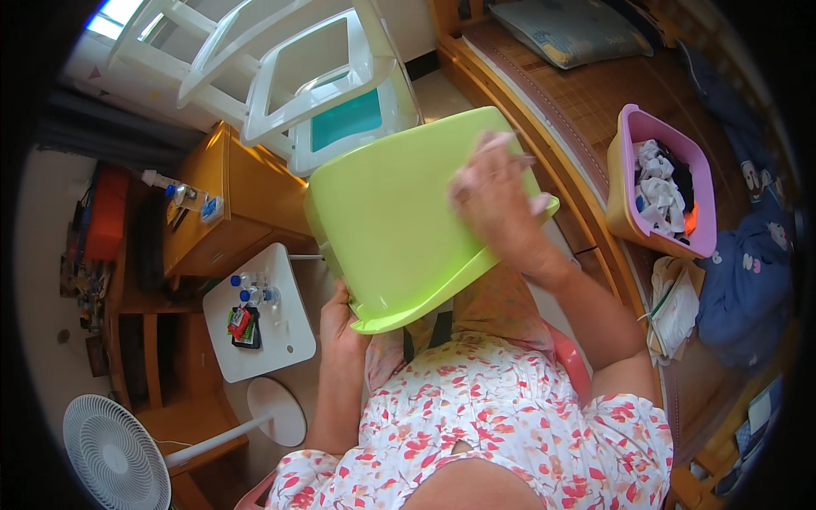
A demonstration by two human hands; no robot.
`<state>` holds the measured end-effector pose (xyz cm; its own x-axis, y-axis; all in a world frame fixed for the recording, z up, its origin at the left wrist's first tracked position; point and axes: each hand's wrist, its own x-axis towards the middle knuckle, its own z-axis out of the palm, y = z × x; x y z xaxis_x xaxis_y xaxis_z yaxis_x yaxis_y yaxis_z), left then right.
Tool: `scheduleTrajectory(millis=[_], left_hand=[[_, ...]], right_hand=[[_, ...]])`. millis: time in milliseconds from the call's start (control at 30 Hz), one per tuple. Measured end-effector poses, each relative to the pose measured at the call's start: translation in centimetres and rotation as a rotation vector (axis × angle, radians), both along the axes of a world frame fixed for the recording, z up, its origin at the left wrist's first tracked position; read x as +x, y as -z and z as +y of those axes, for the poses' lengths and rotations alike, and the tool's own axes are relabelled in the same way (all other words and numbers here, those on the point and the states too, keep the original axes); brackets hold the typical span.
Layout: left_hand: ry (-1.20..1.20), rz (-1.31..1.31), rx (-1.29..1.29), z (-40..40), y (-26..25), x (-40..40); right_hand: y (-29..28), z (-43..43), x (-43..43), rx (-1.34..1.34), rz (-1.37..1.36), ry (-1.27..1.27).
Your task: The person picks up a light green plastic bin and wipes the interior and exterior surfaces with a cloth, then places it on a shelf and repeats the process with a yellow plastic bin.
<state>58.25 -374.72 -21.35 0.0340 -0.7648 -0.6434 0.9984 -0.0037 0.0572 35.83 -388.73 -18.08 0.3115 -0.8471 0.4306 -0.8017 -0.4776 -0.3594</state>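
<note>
A lime-green plastic bin (401,191) lies tilted across my lap, its broad smooth side facing up and its rim towards my body. My left hand (341,322) grips the bin at its lower left corner by the rim; some fingers are hidden behind it. Over the right part of the bin's side, my right hand (497,191) presses a pale pink cloth (491,143) bunched in its fingers. Both this hand and the cloth are slightly blurred.
Ahead stands a white plastic shelf rack (312,76) holding a teal panel. On the bed at right sits a pink-and-tan bin (704,191) with clothes. To the left are a small white table (261,344) with bottles and packets, a wooden cabinet (255,197) and a pedestal fan (118,452).
</note>
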Motion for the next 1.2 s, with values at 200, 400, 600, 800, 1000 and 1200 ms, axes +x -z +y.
scheduleTrajectory(millis=[200, 400, 600, 800, 1000, 1200], left_hand=[[0.05, -0.139, 0.046, -0.8, -0.3, 0.7], [0.044, -0.369, 0.251, -1.0, -2.5, 0.0], [0.101, -0.048, 0.099, 1.1, 1.1, 3.8], [0.25, -0.135, -0.027, 2.3, 2.5, 3.7], [0.256, -0.221, 0.009, 4.4, 6.5, 7.1], [0.379, -0.601, 0.285, 5.9, 5.8, 7.9]], right_hand=[[-5.5, 7.3, 5.4, -0.041, -0.147, -0.479], [-3.8, 6.7, 4.1, -0.065, -0.215, -0.472], [0.5, 2.4, -3.9, 0.145, -0.168, -0.284], [4.5, -1.2, -9.6, 0.574, -0.605, -0.162], [4.2, 0.2, -5.5, 0.658, -0.849, -0.232], [4.1, 3.3, -1.9, 0.135, -0.499, -0.242]])
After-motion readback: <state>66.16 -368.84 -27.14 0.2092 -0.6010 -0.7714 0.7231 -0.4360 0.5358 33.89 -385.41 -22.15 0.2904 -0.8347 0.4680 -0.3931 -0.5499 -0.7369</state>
